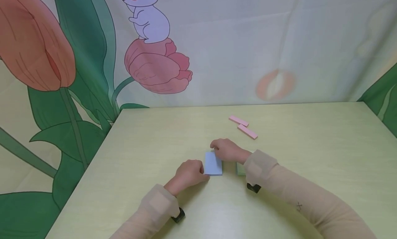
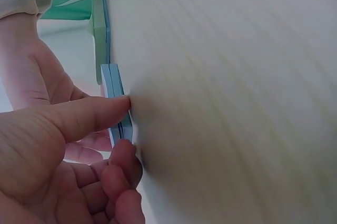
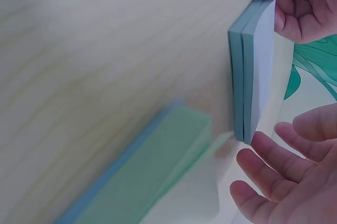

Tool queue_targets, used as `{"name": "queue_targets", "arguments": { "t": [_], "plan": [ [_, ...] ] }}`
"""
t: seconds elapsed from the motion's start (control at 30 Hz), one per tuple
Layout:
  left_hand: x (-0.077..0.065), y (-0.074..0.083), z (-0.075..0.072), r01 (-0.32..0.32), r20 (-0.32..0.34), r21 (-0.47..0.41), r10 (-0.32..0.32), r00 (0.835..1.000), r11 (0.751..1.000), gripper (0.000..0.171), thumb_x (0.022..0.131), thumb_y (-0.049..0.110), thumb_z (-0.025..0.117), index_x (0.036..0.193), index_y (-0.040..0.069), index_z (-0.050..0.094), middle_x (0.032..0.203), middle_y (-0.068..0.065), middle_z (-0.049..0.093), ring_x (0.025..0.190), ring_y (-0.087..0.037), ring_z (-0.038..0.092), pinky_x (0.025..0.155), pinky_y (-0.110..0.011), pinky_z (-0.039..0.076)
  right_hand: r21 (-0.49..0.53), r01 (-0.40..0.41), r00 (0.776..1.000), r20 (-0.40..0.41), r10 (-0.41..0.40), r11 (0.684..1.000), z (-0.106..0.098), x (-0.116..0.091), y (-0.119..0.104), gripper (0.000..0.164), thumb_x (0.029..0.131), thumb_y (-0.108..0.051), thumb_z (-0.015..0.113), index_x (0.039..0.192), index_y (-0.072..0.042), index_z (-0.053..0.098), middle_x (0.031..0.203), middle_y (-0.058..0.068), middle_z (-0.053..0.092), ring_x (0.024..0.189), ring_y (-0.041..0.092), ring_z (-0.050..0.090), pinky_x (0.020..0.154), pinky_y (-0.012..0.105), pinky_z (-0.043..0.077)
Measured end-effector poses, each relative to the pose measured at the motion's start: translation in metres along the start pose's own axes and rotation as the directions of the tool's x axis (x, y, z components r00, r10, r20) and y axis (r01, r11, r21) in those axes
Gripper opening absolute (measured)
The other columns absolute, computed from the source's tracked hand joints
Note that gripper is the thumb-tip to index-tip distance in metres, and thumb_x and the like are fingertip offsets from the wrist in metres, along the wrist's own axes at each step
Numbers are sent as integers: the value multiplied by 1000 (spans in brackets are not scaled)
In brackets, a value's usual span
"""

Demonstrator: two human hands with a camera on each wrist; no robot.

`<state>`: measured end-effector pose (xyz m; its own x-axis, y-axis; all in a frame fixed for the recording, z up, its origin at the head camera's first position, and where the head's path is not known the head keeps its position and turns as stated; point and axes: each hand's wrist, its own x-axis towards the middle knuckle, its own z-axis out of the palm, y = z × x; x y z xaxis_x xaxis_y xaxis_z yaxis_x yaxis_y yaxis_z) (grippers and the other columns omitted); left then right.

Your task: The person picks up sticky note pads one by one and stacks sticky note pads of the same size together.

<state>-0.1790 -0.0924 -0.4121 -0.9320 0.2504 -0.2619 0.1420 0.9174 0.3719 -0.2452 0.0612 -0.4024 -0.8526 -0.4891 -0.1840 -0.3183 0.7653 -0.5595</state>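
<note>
Two light-blue sticky note pads lie stacked on the table, their layered edges showing in the right wrist view. At their near left corner my left hand holds them, the thumb along one edge and the fingers bent beside it. My right hand is over the far right part of the stack. Its loosely spread fingers are at the stack's edge; whether they all touch cannot be told. Beneath the right wrist, a green pad is partly hidden; a blue layer shows under it.
Two narrow pink strips lie end to end, slightly offset, beyond the right hand. The pale wood-grain table reaches back to a printed curtain with tulips. Dark wrist devices are worn below both sleeves.
</note>
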Motion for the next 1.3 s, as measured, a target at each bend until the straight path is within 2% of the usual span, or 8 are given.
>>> {"name": "queue_targets", "arguments": {
  "t": [0.23, 0.53, 0.73, 0.83, 1.03, 1.17, 1.3],
  "plan": [
    [-4, 1, -4, 17, 20, -2, -17, 1000, 1000, 21, 73, 25, 68, 71, 9, 54, 63, 2, 50, 57, -13, 43, 50, -22, 32, 18, -8, 1000, -8, 8, 1000, -4, 0, 5, 31, 86, -4, 42, 113, 0, 57, 114, 13, 60, 93, 20, 54, 85, 35, 44],
    [-4, 4, -9, -8, 4, -44, 8, 1000, 999, 24, 73, 24, 69, 65, 11, 50, 59, 3, 47, 54, -12, 41, 49, -22, 30, 31, -16, 999, -47, 17, 999, -8, -5, 12, 30, 86, -6, 45, 112, -1, 58, 113, 13, 60, 89, 21, 53, 80, 33, 45],
    [-2, 5, -12, -50, -32, -62, 48, 998, 997, 23, 75, 24, 67, 67, 11, 50, 61, 3, 50, 55, -12, 42, 49, -21, 32, 22, 7, 997, -72, -6, 1000, -14, -12, 15, 30, 86, -7, 44, 112, 0, 58, 115, 14, 60, 104, 25, 56, 90, 38, 44],
    [0, 7, -13, -51, -46, -90, 47, 998, 995, 21, 77, 24, 65, 67, 12, 51, 62, 3, 51, 55, -12, 44, 50, -21, 33, 5, 19, 995, -97, -18, 1000, -18, -14, 17, 30, 87, -7, 44, 111, 1, 59, 113, 14, 61, 107, 26, 55, 92, 39, 43],
    [4, 10, -14, -66, -68, -131, 57, 996, 989, 20, 80, 24, 63, 68, 12, 52, 60, 3, 49, 55, -12, 43, 50, -22, 33, -25, 25, 990, -142, -28, 999, -25, -14, 26, 29, 86, -8, 45, 109, 1, 60, 110, 13, 63, 98, 23, 57, 89, 38, 44],
    [7, 12, -14, -80, -73, -162, 69, 995, 984, 20, 81, 23, 62, 68, 11, 52, 59, 3, 47, 53, -11, 42, 50, -21, 33, -26, 24, 987, -156, -28, 999, -28, -14, 32, 29, 85, -7, 46, 108, 1, 61, 107, 13, 63, 86, 20, 55, 82, 35, 46],
    [9, 16, -15, -94, -91, -178, 79, 993, 979, 18, 81, 23, 61, 70, 12, 53, 60, 3, 48, 55, -11, 43, 51, -21, 34, -19, 11, 986, -168, -14, 1000, -32, -16, 37, 29, 84, -8, 47, 108, 1, 61, 106, 14, 63, 83, 20, 54, 77, 33, 45]
  ]
}}
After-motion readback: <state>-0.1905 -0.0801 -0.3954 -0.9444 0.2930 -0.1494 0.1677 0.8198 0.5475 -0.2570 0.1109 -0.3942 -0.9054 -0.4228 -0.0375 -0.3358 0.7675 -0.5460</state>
